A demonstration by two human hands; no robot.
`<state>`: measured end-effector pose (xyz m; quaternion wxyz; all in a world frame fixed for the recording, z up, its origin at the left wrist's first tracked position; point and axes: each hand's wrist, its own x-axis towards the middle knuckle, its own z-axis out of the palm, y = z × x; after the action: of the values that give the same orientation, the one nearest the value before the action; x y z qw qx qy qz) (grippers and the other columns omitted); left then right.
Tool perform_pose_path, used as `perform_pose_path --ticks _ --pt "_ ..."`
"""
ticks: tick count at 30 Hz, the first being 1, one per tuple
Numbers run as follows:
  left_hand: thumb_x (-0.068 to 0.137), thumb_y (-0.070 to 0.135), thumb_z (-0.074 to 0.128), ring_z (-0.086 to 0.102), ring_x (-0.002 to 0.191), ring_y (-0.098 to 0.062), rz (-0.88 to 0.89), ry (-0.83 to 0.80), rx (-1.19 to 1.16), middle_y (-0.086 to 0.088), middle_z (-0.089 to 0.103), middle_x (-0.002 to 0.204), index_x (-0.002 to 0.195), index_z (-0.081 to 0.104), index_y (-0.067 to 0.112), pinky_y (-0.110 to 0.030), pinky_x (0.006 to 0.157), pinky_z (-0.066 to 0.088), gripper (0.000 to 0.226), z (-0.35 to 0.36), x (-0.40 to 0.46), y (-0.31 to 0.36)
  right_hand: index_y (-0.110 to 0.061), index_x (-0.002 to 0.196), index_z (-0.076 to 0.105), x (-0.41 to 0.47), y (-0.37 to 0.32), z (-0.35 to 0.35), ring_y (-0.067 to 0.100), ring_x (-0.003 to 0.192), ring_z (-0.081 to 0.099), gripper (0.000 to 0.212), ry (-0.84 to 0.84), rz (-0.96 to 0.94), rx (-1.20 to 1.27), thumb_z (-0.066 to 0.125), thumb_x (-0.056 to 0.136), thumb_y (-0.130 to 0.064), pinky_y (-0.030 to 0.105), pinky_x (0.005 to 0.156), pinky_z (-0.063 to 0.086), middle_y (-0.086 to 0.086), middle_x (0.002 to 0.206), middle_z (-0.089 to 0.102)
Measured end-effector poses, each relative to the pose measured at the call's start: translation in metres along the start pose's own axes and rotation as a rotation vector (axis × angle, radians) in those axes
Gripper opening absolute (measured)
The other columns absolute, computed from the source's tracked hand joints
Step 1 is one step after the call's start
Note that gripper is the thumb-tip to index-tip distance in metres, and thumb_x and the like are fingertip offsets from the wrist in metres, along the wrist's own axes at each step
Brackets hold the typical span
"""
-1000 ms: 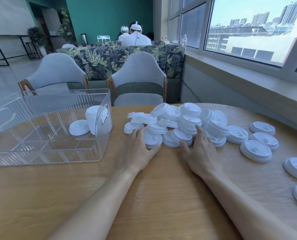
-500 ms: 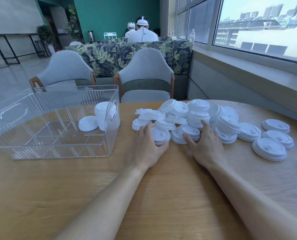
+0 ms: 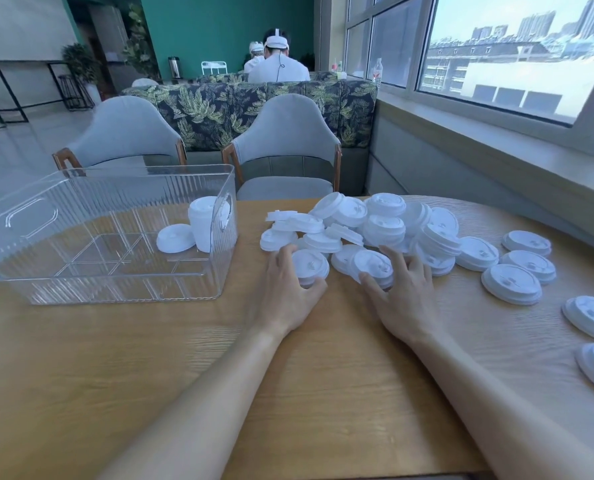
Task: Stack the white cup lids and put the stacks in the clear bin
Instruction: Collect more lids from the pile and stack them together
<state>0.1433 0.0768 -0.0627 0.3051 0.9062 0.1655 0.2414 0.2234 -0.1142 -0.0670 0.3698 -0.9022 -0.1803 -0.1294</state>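
A heap of white cup lids (image 3: 365,226) lies on the wooden table (image 3: 219,375), with loose single lids (image 3: 512,284) spread to its right. My left hand (image 3: 288,292) grips a short stack of lids (image 3: 311,266) at the heap's near edge, thumb and fingers curled round it. My right hand (image 3: 404,292) holds another lid stack (image 3: 373,266) beside it in the same way. The clear bin (image 3: 46,271) stands at the left; inside it a tall lid stack (image 3: 202,226) stands upright with a single lid (image 3: 175,238) leaning next to it.
Two grey chairs (image 3: 281,150) stand across the table, with a leaf-patterned sofa behind them and two people seated beyond. A window sill runs along the right. More single lids (image 3: 593,317) lie near the table's right edge.
The view has shifted so the table appears further right and lower. Both hands stay at the near edge of the heap, their fingers closing more tightly round the two small stacks.
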Motion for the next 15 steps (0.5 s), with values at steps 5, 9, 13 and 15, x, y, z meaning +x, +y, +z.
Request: perform_pose_path --ticks 5,9,13,15 --pt "0.082 0.049 0.068 0.049 0.126 -0.013 0.007 0.02 -0.009 0.009 0.051 0.137 0.137 0.042 0.028 -0.036 0.092 0.049 0.064 -0.007 -0.02 0.001 -0.037 0.149 0.038 -0.025 -0.005 -0.009 0.019 0.125 0.033 0.064 -0.039 -0.039 -0.025 0.056 0.09 -0.058 0.037 0.109 0.036 -0.001 0.126 0.042" --pt "0.08 0.046 0.071 0.052 0.124 -0.014 0.052 0.007 -0.053 0.009 0.056 0.134 0.135 0.045 0.027 -0.036 0.1 0.048 0.064 -0.013 -0.035 0.003 -0.038 0.15 0.038 -0.049 -0.01 -0.015 0.016 0.119 0.035 0.065 -0.074 -0.121 -0.11 0.05 0.091 -0.062 0.034 0.107 0.036 -0.004 0.123 0.041" --pt "0.082 0.041 0.074 0.049 0.132 -0.014 0.111 -0.031 -0.028 0.008 0.053 0.144 0.142 0.043 0.025 -0.031 0.107 0.042 0.069 -0.019 -0.048 0.005 -0.033 0.149 0.04 -0.066 -0.011 -0.02 0.019 0.122 0.037 0.066 -0.104 -0.12 -0.158 0.048 0.091 -0.065 0.035 0.108 0.033 -0.002 0.126 0.042" --pt "0.084 0.041 0.075 0.046 0.134 -0.014 0.126 -0.053 -0.001 0.007 0.051 0.146 0.145 0.042 0.024 -0.027 0.106 0.038 0.071 -0.023 -0.053 0.005 -0.031 0.147 0.041 -0.071 -0.01 -0.022 0.02 0.124 0.037 0.068 -0.125 -0.113 -0.174 0.048 0.09 -0.067 0.035 0.108 0.032 -0.002 0.127 0.043"
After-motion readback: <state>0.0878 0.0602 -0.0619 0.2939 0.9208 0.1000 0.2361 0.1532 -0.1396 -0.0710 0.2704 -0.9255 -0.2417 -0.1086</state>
